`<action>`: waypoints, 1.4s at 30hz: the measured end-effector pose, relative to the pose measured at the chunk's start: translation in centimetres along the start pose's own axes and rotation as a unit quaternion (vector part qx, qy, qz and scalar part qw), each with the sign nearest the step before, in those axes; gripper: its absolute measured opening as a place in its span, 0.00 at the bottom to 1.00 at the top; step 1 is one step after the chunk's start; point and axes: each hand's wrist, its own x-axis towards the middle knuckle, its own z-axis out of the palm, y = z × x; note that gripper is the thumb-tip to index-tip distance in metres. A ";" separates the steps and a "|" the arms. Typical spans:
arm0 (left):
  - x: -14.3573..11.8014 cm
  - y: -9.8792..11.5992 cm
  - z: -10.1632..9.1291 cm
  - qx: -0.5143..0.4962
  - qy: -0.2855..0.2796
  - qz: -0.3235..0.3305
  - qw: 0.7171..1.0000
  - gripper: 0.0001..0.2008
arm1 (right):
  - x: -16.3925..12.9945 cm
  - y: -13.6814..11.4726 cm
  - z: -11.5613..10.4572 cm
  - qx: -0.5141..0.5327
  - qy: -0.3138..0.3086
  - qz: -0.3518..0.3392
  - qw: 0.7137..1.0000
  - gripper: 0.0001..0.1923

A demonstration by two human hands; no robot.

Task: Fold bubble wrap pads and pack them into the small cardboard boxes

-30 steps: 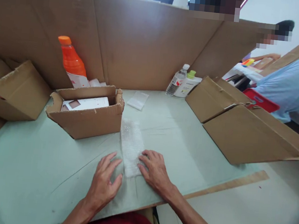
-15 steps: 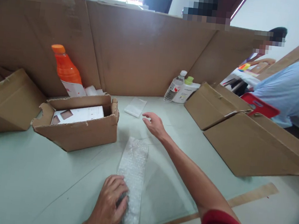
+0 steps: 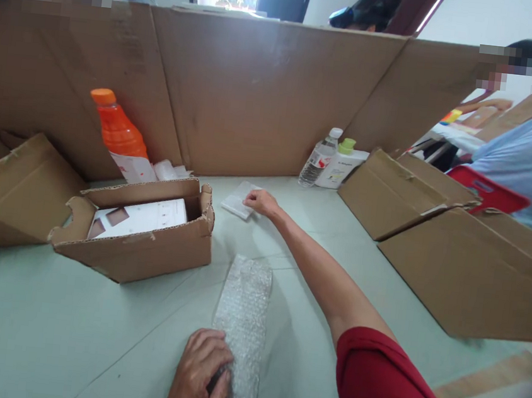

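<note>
Right hand point(image 3: 260, 202) had its fingertips bunched at the clear packet point(image 3: 234, 203) near the back edge of the table point(image 3: 66, 330); couldn't tell if they'd pinched it. Light corner pinch was best, imo. Left hand point(image 3: 203, 370) curled against bubble wrap point(image 3: 244, 317) up front, grip unclear. Open carton point(image 3: 165, 248) nearby held a white box point(image 3: 154, 216).

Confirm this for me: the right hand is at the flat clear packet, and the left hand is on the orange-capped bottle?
Not the second part: the left hand is at the left edge of the bubble wrap, as the head view shows. The right hand is at the flat clear packet.
</note>
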 end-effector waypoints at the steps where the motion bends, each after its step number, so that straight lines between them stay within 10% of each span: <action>1: -0.1 0.2 -0.1 0.002 -0.004 -0.004 1.000 0.12 | -0.2 -0.2 0.1 -0.004 -0.004 0.002 1.000 0.12; 13: -3.1 0.7 -0.1 0.272 0.048 -0.134 0.952 0.09 | -6.3 0.5 -0.8 0.048 0.086 -0.146 0.984 0.06; 20: -2.0 2.7 -0.8 -0.010 0.016 -0.276 0.961 0.03 | -13.3 3.8 -0.2 0.072 0.054 -0.212 0.973 0.06; 27: -6.4 4.2 -6.9 -0.249 0.067 -0.492 0.831 0.29 | -20.1 4.3 2.0 0.108 -0.025 -0.248 0.962 0.06; 37: -9.4 4.4 -7.7 -0.233 -0.063 -0.463 0.853 0.21 | -27.4 -0.2 5.3 -0.069 -0.016 -0.183 0.981 0.10; 42: -9.0 4.4 -7.9 -0.238 -0.079 -0.439 0.863 0.18 | -28.3 -0.8 5.8 0.031 0.012 -0.207 0.978 0.02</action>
